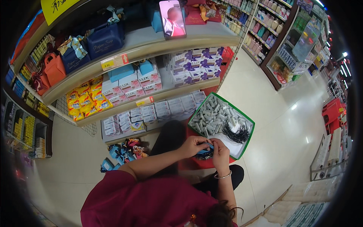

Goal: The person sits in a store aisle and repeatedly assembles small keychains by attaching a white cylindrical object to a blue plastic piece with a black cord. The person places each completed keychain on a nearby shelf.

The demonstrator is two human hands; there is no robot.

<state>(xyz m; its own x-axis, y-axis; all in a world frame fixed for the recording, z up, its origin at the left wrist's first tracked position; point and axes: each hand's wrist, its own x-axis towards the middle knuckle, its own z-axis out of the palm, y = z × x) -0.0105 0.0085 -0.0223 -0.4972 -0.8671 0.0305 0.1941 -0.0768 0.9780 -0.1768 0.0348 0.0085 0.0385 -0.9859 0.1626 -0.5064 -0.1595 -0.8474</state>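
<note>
Two bare hands meet in front of the seated person, at the near edge of a green-rimmed tray. The left hand has its fingers curled and nearly closed on a small blue item; the right hand, with a bracelet at the wrist, has thumb and forefinger drawn together at the item's right side. Exact contact cannot be made out, since the fingers cover much of the item; dark material shows below it, its nature unclear. The item is between the hands, over a red surface largely hidden by tray and arms. Inside the tray, small grey pieces lie heaped, overlapping too closely to count, beside tangled black cords that partly cover something white. Blue and patterned bundles lie on the floor at left, their individual outlines confused. One dark-clad knee hides part of the lowest shelf. A phone stands on the upper shelf, its display blurred.
</note>
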